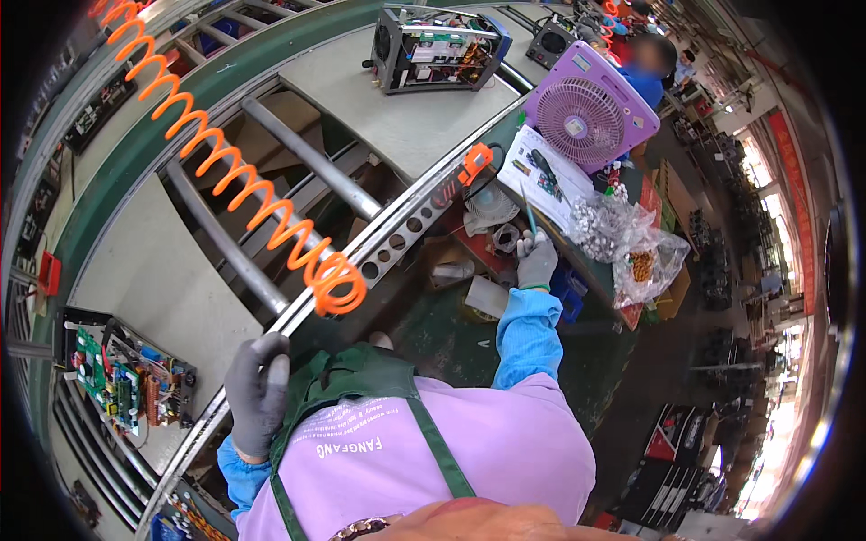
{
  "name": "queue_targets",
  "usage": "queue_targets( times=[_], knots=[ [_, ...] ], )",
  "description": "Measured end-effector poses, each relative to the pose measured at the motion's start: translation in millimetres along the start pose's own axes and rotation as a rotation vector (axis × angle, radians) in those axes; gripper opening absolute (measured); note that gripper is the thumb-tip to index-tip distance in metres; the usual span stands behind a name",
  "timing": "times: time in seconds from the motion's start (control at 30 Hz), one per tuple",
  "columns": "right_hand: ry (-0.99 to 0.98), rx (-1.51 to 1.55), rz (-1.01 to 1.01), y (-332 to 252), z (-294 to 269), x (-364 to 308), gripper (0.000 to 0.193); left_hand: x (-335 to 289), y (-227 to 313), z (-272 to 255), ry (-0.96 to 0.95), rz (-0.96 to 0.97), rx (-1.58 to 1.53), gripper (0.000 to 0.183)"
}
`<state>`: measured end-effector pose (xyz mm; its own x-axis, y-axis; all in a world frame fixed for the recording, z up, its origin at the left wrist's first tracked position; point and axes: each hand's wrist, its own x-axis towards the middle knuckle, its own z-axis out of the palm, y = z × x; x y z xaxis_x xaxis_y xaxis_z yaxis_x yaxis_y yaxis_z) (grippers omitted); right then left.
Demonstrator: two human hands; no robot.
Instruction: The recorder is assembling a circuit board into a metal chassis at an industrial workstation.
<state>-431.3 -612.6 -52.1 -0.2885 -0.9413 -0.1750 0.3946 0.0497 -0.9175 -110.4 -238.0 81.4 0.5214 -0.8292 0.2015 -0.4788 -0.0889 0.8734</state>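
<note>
My right hand (537, 261), in a grey glove, is closed around a slim teal pen-like tool (530, 216). The tool points away from me, beside a printed sheet (541, 176) with a dark picture on it. Too little shows to tell the tool's exact kind. My left hand (257, 392), also gloved in grey, is beside the metal rail (311, 302) of the conveyor line. Its fingers are loosely bent with a gap to the thumb, and nothing shows in them. A clear plastic bag of small metal parts (600, 225) lies right of my right hand.
A coiled orange hose (234, 171) hangs over the line. Boards carry an open-sided machine (442, 54) and a circuit-board unit (126, 383). A purple fan (591, 108) stands beyond the sheet. An orange tool (475, 164) sits by the rail. A person (645, 72) is farther back.
</note>
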Motion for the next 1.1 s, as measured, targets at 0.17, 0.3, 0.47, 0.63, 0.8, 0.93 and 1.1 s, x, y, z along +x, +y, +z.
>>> queue_targets(
  times=[0.17,0.3,0.47,0.63,0.8,0.93,1.1],
  knots=[
    [-0.196,-0.305,-0.05,-2.4,19.0,94.1,0.03,10.5,26.5,42.6,-0.025,-0.031,0.106,0.021],
    [-0.222,-0.347,0.041,13.0,48.8,117.6,0.031,11.5,31.5,58.5,-0.004,-0.122,0.143,0.022],
    [-0.304,0.123,0.316,50.6,-2.9,109.1,0.03,10.0,32.7,70.1,0.018,-0.161,0.168,0.021],
    [-0.149,-0.131,0.807,134.2,-119.0,75.4,0.017,6.4,21.3,80.9,-0.217,-0.581,-0.167,0.025],
    [0.181,-0.13,0.683,181.3,-140.0,77.6,0.023,-14.6,-52.9,96.8,-0.268,-0.773,-0.123,0.027],
    [-0.883,0.831,0.46,286.7,-260.3,172.3,0.038,-18.1,-86.9,115.3,-0.455,-0.605,0.279,0.028],
    [-0.729,-0.649,0.51,293.5,-214.2,204.8,0.035,-40.9,-118.7,129.2,-0.548,-0.72,0.368,0.032]
  ],
)
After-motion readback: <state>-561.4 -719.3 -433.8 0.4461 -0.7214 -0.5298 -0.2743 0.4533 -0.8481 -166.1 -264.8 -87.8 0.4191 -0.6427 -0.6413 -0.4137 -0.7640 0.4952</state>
